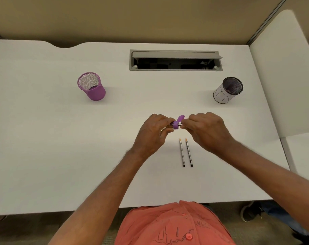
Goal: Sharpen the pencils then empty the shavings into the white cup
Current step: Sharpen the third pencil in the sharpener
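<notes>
My left hand [154, 131] grips a small purple sharpener [176, 125] above the middle of the white desk, its round lid [181, 118] flipped open. My right hand [205, 129] pinches a pencil [180, 125] whose end is in the sharpener; most of that pencil is hidden by my fingers. Two sharpened pencils [185, 152] lie side by side on the desk just below my hands, tips pointing away from me. The white cup [227, 90], wrapped in white paper with a dark mesh inside, stands at the right rear.
A purple mesh cup [91, 86] stands at the left rear. A grey cable hatch [175, 60] with its flap raised is set into the desk [61, 147] at the back. Tan partition walls enclose the desk behind and to the right.
</notes>
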`<state>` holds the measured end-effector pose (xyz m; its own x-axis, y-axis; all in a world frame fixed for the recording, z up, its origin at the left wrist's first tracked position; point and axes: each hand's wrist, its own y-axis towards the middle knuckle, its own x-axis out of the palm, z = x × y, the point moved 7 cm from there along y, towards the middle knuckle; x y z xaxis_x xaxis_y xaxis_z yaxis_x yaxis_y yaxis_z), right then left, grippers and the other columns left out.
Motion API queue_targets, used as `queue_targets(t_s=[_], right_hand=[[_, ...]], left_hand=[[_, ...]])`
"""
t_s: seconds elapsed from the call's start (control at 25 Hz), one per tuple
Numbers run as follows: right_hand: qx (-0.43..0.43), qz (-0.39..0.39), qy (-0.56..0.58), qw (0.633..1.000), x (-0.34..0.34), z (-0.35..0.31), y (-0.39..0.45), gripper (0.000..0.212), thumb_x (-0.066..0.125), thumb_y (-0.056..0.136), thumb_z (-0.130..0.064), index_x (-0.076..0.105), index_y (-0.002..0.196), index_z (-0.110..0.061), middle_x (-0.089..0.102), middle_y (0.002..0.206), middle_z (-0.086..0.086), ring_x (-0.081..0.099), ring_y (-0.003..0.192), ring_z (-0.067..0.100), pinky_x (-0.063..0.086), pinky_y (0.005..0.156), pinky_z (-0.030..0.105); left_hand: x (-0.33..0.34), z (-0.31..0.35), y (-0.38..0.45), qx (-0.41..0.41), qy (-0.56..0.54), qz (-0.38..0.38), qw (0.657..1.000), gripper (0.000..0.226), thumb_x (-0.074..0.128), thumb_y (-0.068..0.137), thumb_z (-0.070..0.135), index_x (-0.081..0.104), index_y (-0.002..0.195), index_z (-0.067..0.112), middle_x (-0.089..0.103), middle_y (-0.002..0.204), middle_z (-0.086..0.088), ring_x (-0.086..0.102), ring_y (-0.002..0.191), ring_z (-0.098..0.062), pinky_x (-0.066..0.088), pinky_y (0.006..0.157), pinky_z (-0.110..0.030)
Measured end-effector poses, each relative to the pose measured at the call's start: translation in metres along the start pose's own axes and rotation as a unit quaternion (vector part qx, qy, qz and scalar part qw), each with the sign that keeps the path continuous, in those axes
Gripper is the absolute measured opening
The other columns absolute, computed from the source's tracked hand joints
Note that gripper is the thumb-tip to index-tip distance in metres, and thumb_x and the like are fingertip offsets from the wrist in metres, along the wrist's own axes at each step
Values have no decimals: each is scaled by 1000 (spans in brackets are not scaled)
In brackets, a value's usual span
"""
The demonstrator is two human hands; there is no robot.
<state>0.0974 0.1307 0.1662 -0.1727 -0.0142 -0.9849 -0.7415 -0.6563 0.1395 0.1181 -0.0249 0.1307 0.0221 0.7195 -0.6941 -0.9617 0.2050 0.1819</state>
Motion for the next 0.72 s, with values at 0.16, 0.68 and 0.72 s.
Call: queue_targets(t_s=[0.16, 0.68, 0.72], right_hand=[[215, -292, 450, 816, 33, 25, 9, 37, 57, 100, -48, 75, 77, -25, 59, 62, -12, 49, 60, 9, 38, 57, 27], [61, -48, 98, 992, -3, 9, 11, 28, 58, 103, -39, 71, 86, -22, 59, 69, -5, 54, 62, 23, 40, 52, 32], [134, -150, 242, 949, 9, 19, 14, 32, 57, 102, -44, 72, 83, -24, 58, 68, -9, 53, 62, 17, 40, 53, 30]], left_hand=[[1, 5, -3, 20, 14, -2, 1000, 23, 73, 91, 13, 73, 115, 14, 71, 100, 1, 57, 90, -24, 49, 82, -39], [-4, -1, 5, 11, 2, 4, 1000, 25, 72, 93, 14, 72, 117, 15, 71, 103, 2, 57, 93, -22, 49, 84, -37], [-5, 1, 5, 20, 9, 6, 1000, 25, 72, 92, 13, 72, 117, 14, 71, 102, 2, 57, 92, -23, 49, 83, -38]])
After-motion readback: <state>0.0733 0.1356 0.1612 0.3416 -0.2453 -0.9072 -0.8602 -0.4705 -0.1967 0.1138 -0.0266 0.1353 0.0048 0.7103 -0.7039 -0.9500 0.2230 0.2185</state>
